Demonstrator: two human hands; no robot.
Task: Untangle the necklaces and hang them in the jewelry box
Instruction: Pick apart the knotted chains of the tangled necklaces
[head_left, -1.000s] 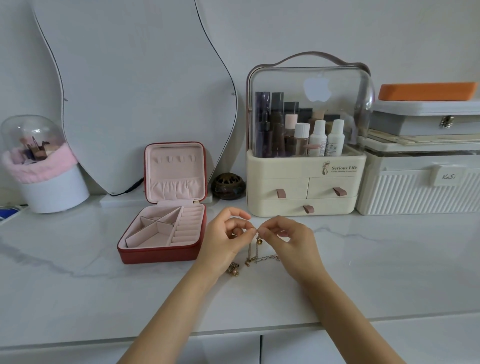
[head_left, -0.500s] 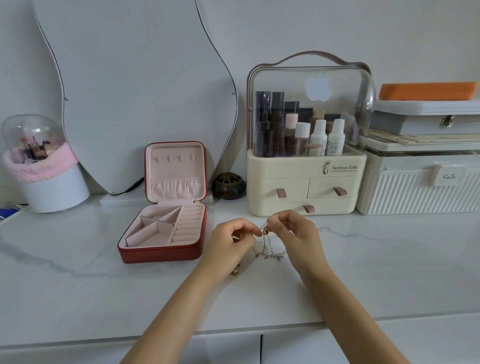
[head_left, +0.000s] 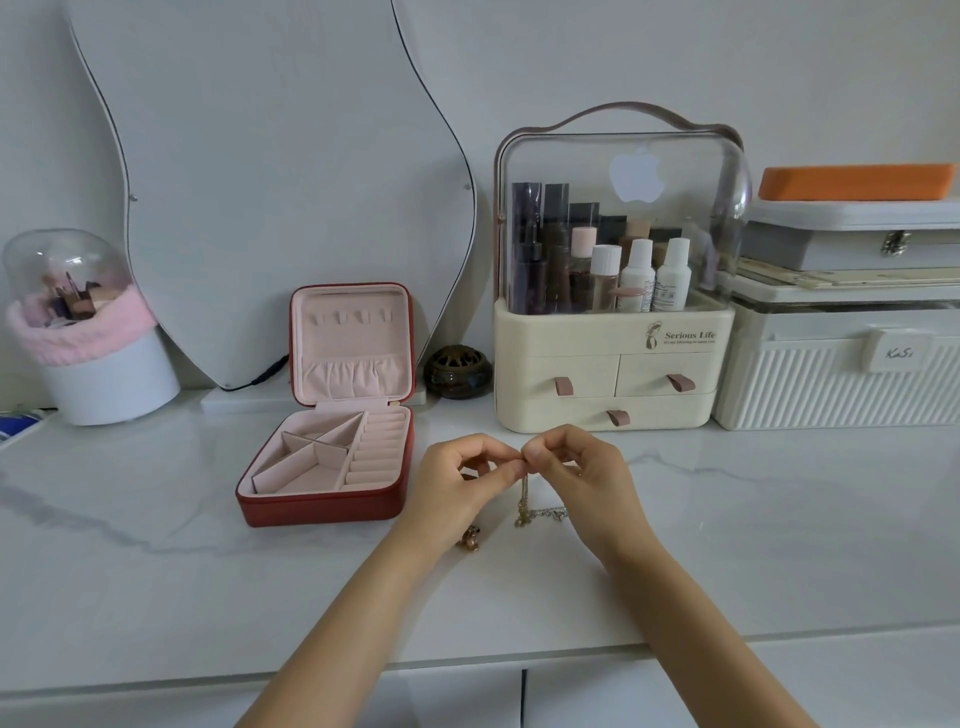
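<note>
Thin gold necklace chains (head_left: 523, 500) hang in a tangle from my fingertips, their lower ends trailing onto the marble counter (head_left: 156, 571). My left hand (head_left: 457, 483) and my right hand (head_left: 582, 478) meet fingertip to fingertip above them, both pinching the chains at the top. A small gold pendant (head_left: 469, 538) lies on the counter under my left wrist. The red jewelry box (head_left: 332, 499) stands open to the left of my hands, its pink lid upright with a row of small hooks (head_left: 349, 316) and a gathered pocket below them.
A cream cosmetics organiser (head_left: 613, 364) with drawers stands right behind my hands. A white ribbed box (head_left: 831, 384) is at the right, a dark round burner (head_left: 458, 372) and a wavy mirror (head_left: 280, 182) behind the jewelry box, a domed brush holder (head_left: 88, 332) far left.
My hands have drawn together so the fingertips touch, and the chains now hang straighter with their ends resting on the counter.
</note>
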